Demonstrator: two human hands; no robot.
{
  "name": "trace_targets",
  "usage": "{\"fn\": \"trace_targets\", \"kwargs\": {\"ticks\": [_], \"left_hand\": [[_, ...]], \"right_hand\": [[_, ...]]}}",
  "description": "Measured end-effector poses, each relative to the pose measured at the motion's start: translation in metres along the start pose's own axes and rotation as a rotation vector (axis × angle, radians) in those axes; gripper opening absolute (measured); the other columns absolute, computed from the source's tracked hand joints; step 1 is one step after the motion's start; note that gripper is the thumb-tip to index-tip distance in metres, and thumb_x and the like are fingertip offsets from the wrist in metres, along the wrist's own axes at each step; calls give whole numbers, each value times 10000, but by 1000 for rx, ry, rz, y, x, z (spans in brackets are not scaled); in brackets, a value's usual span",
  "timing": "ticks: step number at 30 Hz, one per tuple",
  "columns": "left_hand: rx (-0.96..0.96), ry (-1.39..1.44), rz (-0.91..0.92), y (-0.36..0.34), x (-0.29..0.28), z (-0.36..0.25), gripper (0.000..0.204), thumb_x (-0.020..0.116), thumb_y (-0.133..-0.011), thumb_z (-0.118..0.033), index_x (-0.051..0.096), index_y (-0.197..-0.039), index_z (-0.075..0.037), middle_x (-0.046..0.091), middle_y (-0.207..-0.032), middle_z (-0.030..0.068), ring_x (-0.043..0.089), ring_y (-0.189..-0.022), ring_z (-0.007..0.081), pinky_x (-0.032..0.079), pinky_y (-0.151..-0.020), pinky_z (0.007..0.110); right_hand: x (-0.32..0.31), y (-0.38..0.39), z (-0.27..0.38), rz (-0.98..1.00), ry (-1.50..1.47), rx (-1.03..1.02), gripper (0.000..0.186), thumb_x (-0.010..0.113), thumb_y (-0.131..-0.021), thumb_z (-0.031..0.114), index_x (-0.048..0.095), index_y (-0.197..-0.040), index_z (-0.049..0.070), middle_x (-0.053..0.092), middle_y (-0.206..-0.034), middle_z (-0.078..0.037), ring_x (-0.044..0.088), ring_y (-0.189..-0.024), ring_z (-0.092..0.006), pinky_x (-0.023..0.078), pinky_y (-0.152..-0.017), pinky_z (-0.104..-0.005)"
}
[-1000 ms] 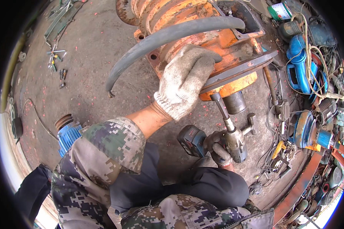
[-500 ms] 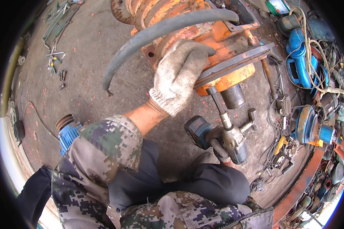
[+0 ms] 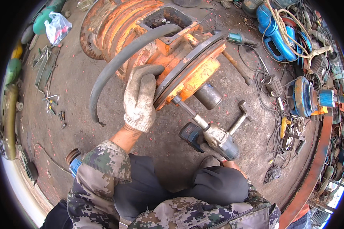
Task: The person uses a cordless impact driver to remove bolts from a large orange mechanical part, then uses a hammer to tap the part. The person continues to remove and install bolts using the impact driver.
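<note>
My left hand (image 3: pixel 140 97), in a pale work glove, is closed at the left edge of the dark flange (image 3: pixel 185 66) on a large rusty orange machine (image 3: pixel 141 49). Its fingertips lie against the orange casing behind the rim. My right hand (image 3: pixel 212 152), mostly hidden, grips a cordless impact wrench (image 3: pixel 219 140). A long socket (image 3: pixel 187 109) runs from the wrench up to the flange's lower face, close to a dark stub shaft (image 3: pixel 209 96). What sits inside the socket is hidden. A thick grey hose (image 3: pixel 130 53) arches over the machine.
A hammer-shaped metal tool (image 3: pixel 240 116) lies beside the wrench. Cables, a yellow tool (image 3: pixel 284 127) and blue motors (image 3: pixel 279 40) crowd the right side. Bolts (image 3: pixel 62 119) and small tools lie on the floor at left. A rust-red beam (image 3: pixel 313 171) curves along the lower right.
The view has shifted, so the machine and my left hand appear further left. The wrench and socket now slant more to the upper left. Both hands keep their holds.
</note>
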State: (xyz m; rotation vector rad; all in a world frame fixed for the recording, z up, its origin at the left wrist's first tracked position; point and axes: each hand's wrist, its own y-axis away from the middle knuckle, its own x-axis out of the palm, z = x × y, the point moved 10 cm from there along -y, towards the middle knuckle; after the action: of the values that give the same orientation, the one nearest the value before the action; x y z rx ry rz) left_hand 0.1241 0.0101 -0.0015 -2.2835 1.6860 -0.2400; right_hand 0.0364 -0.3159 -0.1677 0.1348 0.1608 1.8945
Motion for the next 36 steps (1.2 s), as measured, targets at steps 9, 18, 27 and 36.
{"fn": "trace_targets", "kwargs": {"ticks": [9, 18, 27, 36], "left_hand": [[82, -92, 6, 1, -4, -5, 313, 530, -1104, -247, 686, -1203, 6, 647, -1179, 141, 619, -1109, 259, 467, -1023, 391], [113, -99, 29, -2, -3, -13, 246, 548, -1080, -158, 687, -1201, 4, 649, -1177, 132, 619, -1122, 261, 475, -1018, 389], [154, -204, 45, -3, -10, -17, 302, 550, -1083, -225, 684, -1221, 8, 646, -1201, 140, 617, -1134, 261, 468, -1029, 389], [168, -151, 14, -4, -4, -11, 224, 568, -1032, -103, 692, -1183, 8, 654, -1166, 160, 633, -1103, 304, 484, -1007, 416]], "right_hand": [[-8, 14, -11, 78, -68, 93, 542, 924, -776, 143, 663, -1239, 34, 724, -1049, -88, 686, -904, -185, 571, -774, -355], [67, 34, -96, 2, -873, 649, 420, 694, -875, 65, 642, -1291, 44, 687, -1032, -73, 630, -708, -186, 555, -649, -362], [34, 43, -80, 219, 312, 882, 444, 756, -959, 324, 709, -1263, 4, 754, -1032, -109, 706, -1063, -204, 548, -962, -383], [-86, -116, 146, -272, -3, 351, 669, 440, -1108, 567, 503, -1494, 24, 690, -1088, -108, 619, -741, -146, 494, -602, -249]]}}
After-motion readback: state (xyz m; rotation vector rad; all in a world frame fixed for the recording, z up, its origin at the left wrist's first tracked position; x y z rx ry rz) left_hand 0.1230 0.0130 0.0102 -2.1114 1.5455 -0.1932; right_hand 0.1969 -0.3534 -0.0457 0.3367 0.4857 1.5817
